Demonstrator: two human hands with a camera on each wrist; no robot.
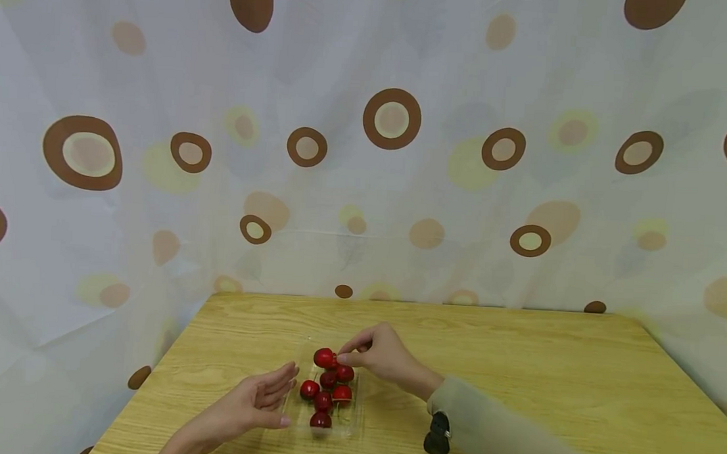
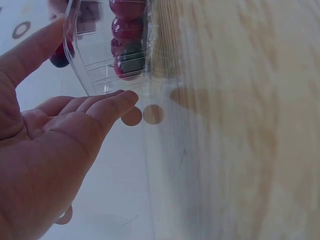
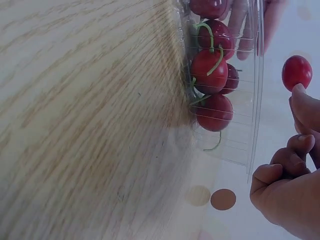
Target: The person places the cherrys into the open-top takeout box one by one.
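Observation:
A clear plastic box (image 1: 355,422) on the table holds several red cherries (image 1: 323,401); green stems show on some in the right wrist view. Between thumb and fingertips, my right hand (image 1: 385,355) pinches one cherry (image 3: 297,73) above the box, near its far end. The other fingers of that hand are curled in. My left hand (image 1: 249,401) is at the left side of the box, fingers extended and thumb apart. In the left wrist view its fingertips are right by the clear wall (image 2: 81,75).
The wooden table (image 1: 516,369) spreads out around the box. Behind it hangs a pale curtain (image 1: 438,189) with brown and beige circles. A black device (image 1: 437,437) is strapped at my right wrist, by the sleeve (image 1: 501,422).

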